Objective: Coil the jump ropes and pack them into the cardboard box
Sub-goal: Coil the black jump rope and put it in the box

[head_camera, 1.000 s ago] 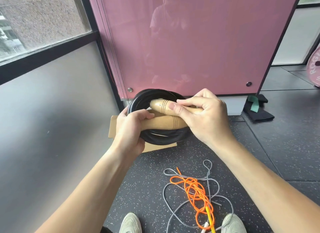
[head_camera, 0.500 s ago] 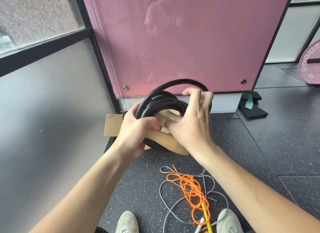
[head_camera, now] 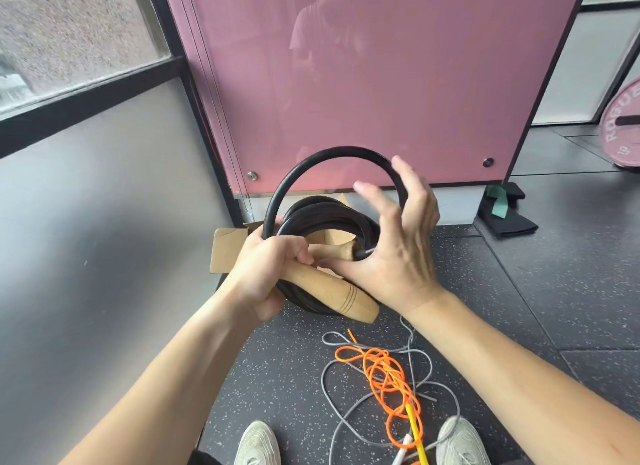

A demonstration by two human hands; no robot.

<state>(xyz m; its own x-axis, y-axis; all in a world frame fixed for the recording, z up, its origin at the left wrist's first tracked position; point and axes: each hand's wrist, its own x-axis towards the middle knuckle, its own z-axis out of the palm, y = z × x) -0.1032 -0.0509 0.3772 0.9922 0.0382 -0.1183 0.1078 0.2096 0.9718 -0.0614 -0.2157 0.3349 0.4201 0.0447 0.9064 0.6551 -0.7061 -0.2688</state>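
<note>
— Where is the black jump rope (head_camera: pixel 322 222) right now?
— Held up mid-frame over the cardboard box (head_camera: pixel 228 253), whose flap pokes out at nine o'clock of the coil. The left hand (head_camera: pixel 266 270) grips the bundle together with one wooden handle (head_camera: pixel 332 296), which slants toward five o'clock. The second handle (head_camera: pixel 334 250) lies just above it.
— What has changed?
— A second ago both handles lay across a tidy coil, with the right hand clamped on the upper one. Now a loose loop (head_camera: pixel 332 153) arches out at twelve o'clock, and the right hand (head_camera: pixel 398 243) has let go, its fingers spread and straight with the loop passing behind them.
— Meaning?
— I'd judge that a last turn is being wrapped round to lock the coil, so it isn't ready for the box yet. The orange rope (head_camera: pixel 388 378) and grey rope (head_camera: pixel 322 378) lie tangled on the floor at six o'clock, between the shoes (head_camera: pixel 258 444), both uncoiled
</note>
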